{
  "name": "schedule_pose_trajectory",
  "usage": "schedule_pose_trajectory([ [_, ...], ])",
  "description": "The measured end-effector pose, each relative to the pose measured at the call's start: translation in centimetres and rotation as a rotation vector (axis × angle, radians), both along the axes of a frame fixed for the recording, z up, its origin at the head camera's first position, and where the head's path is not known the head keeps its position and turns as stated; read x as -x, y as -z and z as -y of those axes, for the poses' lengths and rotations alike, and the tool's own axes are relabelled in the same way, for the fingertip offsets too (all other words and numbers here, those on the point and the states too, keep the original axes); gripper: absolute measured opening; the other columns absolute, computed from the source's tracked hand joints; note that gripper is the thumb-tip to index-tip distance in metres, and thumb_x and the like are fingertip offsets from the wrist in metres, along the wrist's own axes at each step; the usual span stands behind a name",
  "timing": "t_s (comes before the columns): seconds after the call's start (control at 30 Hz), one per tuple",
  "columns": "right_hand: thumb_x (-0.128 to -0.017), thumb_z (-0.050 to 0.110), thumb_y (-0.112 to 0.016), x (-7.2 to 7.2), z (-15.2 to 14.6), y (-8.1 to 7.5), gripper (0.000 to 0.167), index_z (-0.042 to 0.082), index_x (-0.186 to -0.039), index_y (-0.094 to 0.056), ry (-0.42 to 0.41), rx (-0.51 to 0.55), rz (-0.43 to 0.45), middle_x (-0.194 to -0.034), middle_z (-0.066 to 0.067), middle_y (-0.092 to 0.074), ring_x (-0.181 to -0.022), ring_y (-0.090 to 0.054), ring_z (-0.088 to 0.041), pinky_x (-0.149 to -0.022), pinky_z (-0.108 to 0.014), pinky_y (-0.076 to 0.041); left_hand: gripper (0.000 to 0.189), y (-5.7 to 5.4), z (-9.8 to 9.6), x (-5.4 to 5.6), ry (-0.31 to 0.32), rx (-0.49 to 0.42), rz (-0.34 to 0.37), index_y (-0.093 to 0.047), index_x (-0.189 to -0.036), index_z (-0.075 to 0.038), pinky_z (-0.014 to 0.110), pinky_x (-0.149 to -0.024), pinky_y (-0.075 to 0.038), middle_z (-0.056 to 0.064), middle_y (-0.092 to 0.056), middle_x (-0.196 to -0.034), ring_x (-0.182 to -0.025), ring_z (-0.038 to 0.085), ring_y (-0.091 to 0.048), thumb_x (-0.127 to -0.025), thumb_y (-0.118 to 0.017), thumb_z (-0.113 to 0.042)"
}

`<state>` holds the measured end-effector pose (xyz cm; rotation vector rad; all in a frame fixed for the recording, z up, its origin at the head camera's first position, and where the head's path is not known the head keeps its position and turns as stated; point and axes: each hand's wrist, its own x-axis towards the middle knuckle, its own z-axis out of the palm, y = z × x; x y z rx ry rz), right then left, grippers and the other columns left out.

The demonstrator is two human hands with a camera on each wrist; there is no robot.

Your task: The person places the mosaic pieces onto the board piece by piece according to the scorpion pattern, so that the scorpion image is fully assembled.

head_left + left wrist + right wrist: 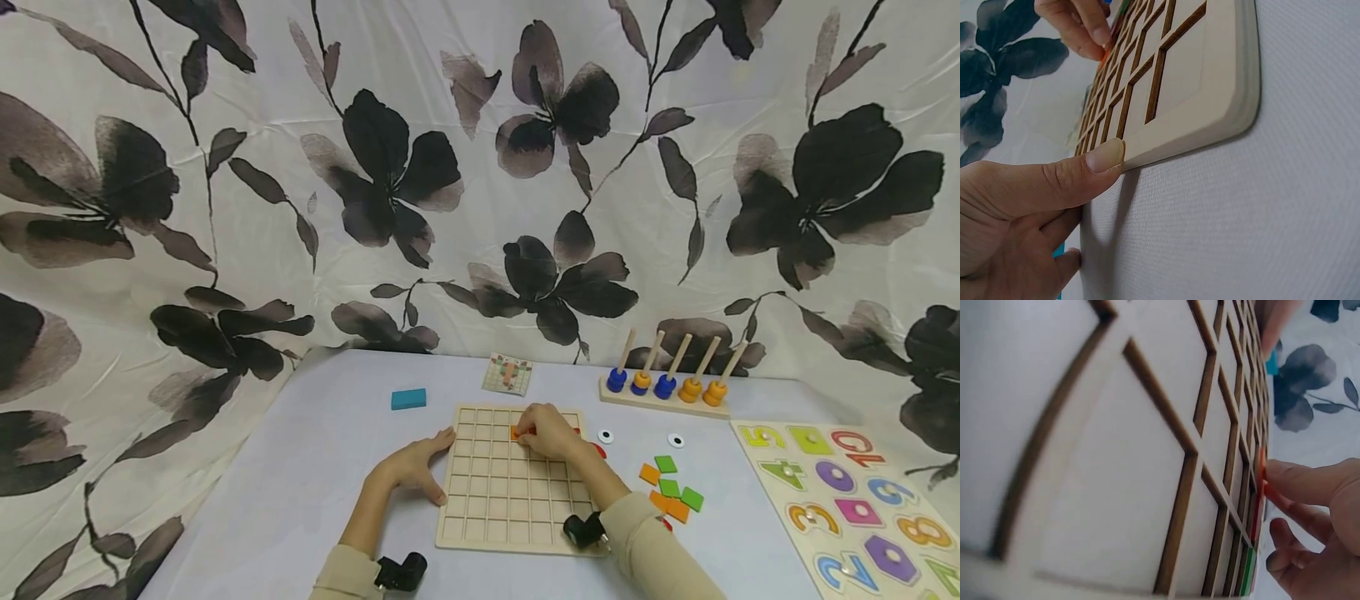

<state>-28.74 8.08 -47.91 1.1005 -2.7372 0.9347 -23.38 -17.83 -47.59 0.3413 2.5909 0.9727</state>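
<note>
Spreading its thumb and forefinger, my left hand [411, 465] is touching the left edge of the wooden grid board [517, 549], the thumb pressing its side. Beyond that hand, a teal block [408, 399] is lying on the table. Past the board's far edge, a picture card [507, 374] is lying flat. Between thumb and forefinger I am pinching an orange tile [514, 432] with my right hand [550, 435], at the board's far part; whether it is fully seated, I cannot tell. Further right, black-centred white discs [606, 437] are lying before a peg stand [651, 401], loose green tiles [670, 489] are mingling with orange ones, and a number puzzle [814, 515] is resting rightmost.
</note>
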Motion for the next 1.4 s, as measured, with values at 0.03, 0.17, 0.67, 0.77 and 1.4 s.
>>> schedule_pose_trajectory([
  [0.03, -0.080, -0.003, -0.068, -0.1, -0.2, -0.1, 0.009, -0.005, -0.086, -0.074, -0.008, -0.001, 0.021, -0.092, -0.015, -0.068, -0.090, -0.063, -0.031, -0.085, -0.045, -0.049, 0.106, 0.0, 0.0, 0.0, 0.000, 0.000, -0.003, -0.038, -0.143, -0.002, 0.052, -0.111, -0.022, 0.016, -0.029, -0.151, -0.139, 0.036, -0.025, -0.050, -0.088, -0.003],
  [0.17, -0.084, -0.002, -0.062, -0.4, -1.6, -0.4, 0.018, -0.006, -0.099, -0.071, -0.006, 0.033, 0.148, -0.105, -0.018, -0.067, -0.101, -0.061, -0.035, -0.088, -0.047, -0.049, 0.106, 0.0, -0.1, 0.0, 0.000, 0.002, -0.006, -0.038, -0.143, -0.002, 0.053, -0.111, -0.022, 0.016, -0.029, -0.151, -0.139, 0.036, -0.025, -0.050, -0.088, -0.003],
  [0.67, -0.086, 0.004, -0.063, -3.3, -13.0, -1.8, 0.030, -0.007, -0.113, -0.063, 0.331, 0.133, 0.306, -0.102, -0.019, -0.066, -0.084, -0.057, -0.023, -0.069, -0.025, -0.050, 0.105, -0.4, 0.0, 0.0, 0.016, 0.008, -0.012, -0.036, -0.143, 0.000, 0.051, -0.112, -0.022, 0.016, -0.028, -0.152, -0.139, 0.036, -0.024, -0.051, -0.088, -0.005],
  [0.77, -0.085, 0.004, -0.063, -4.1, -15.0, -1.6, 0.031, -0.008, -0.114, -0.062, 0.378, 0.137, 0.297, -0.101, -0.021, -0.066, -0.083, -0.057, -0.023, -0.067, -0.023, -0.050, 0.105, -0.4, 0.0, -0.1, 0.015, 0.009, -0.011, -0.037, -0.143, 0.000, 0.051, -0.112, -0.022, 0.016, -0.028, -0.152, -0.139, 0.036, -0.024, -0.051, -0.088, -0.005],
  [1.4, -0.085, 0.011, -0.066, -6.1, -20.3, 0.3, 0.038, -0.011, -0.115, -0.059, 0.622, 0.126, 0.336, -0.097, -0.019, -0.065, -0.083, -0.058, -0.023, -0.068, -0.024, -0.049, 0.104, 0.0, 0.0, 0.1, 0.021, 0.000, -0.016, -0.038, -0.142, 0.000, 0.051, -0.112, -0.022, 0.015, -0.028, -0.152, -0.139, 0.035, -0.025, -0.051, -0.087, -0.003],
])
